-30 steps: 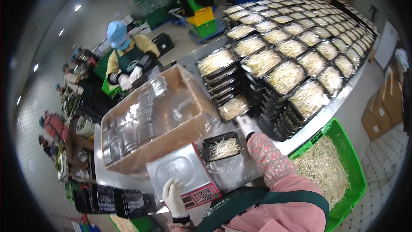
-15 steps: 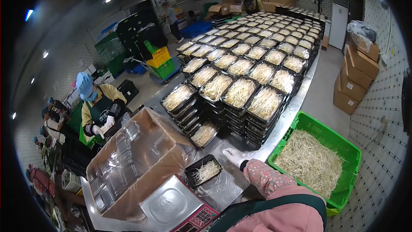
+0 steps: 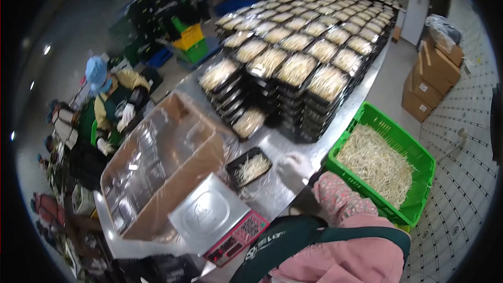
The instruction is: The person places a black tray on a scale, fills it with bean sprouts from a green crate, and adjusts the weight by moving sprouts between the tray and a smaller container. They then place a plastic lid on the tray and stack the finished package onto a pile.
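Observation:
My right hand (image 3: 295, 166), in a white glove, is over the metal table between a black tray and a green crate. Motion blurs it; its fingers look loosely stretched, with nothing visible in them. Just left of it, the black tray (image 3: 248, 166) holds a small heap of bean sprouts (image 3: 253, 168). Loose sprouts lie by the tray's lower edge. The green crate (image 3: 381, 116), on the right, contains a large pile of sprouts (image 3: 376, 162). A scale (image 3: 207, 212) with a silver plate and red keypad sits below the tray. My left hand is out of view.
Stacked sprout trays (image 3: 296, 68) cover the far part of the table (image 3: 280, 144). An open cardboard box (image 3: 175, 199) holds clear plastic lids. Across the table, a person in a blue cap (image 3: 97, 73) works with gloved hands. Cardboard boxes (image 3: 432, 81) stand by the right wall.
My right hand has moved away from the black tray toward the green crate. The whole view has shifted and tilted, and red digits now show on the scale's display.

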Demonstrator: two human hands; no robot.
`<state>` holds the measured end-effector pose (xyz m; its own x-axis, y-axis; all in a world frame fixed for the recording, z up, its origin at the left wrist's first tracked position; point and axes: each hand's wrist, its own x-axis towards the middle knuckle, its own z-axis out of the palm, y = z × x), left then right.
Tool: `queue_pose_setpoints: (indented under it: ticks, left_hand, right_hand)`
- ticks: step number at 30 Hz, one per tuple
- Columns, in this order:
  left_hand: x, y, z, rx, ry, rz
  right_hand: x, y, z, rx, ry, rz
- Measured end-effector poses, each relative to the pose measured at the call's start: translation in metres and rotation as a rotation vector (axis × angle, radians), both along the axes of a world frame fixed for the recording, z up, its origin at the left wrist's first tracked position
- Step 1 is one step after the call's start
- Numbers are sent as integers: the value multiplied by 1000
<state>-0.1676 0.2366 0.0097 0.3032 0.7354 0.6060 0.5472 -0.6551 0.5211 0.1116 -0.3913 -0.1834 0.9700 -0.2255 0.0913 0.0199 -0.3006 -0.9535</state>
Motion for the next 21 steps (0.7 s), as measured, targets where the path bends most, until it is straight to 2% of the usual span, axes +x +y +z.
queue_pose_setpoints:
  ticks: [1, 3, 5, 6, 7, 8, 9, 10, 11, 13, 15, 18, 21]
  left_hand:
    - [9, -8, 19, -77, 41, -7]
    - [38, -36, 37, -80, -93, -29]
    - [73, -50, 26, 8, -120, -151]
    - [93, -66, 22, -57, -144, -323]
    - [111, -90, 24, -78, -49, -452]
    - [129, -110, 13, -149, -72, -611]
    - [147, -127, 4, -95, -19, -816]
    - [159, -158, 9, -171, 58, -1003]
    - [173, -177, 1, -106, 116, -1139]
    - [193, -220, -15, -220, 166, -1341]
    - [220, -266, -37, -107, 129, -1585]
    - [232, -353, -63, 51, 268, -1880]
    - [228, -431, -124, 124, 395, -1968]
  right_hand:
    - [-4, -1, -2, -69, -14, -13]
    - [-10, -2, -16, 28, -25, 41]
    - [-24, 7, -1, 126, -7, 66]
    - [-30, 8, -6, 118, 1, 62]
    - [-37, 10, -11, 111, 10, 52]
    - [-47, 13, 1, 129, 68, 73]
    - [-59, 16, 15, 86, 72, 58]
    - [-69, 14, 23, -5, 82, 53]
    - [-80, 10, 27, -98, 92, 42]
    - [-105, 1, 27, -47, 105, -19]
    - [-133, -11, 23, -72, 115, -101]
    - [-178, -26, 25, -45, 157, -204]
    - [-221, -35, 35, -24, 141, -310]
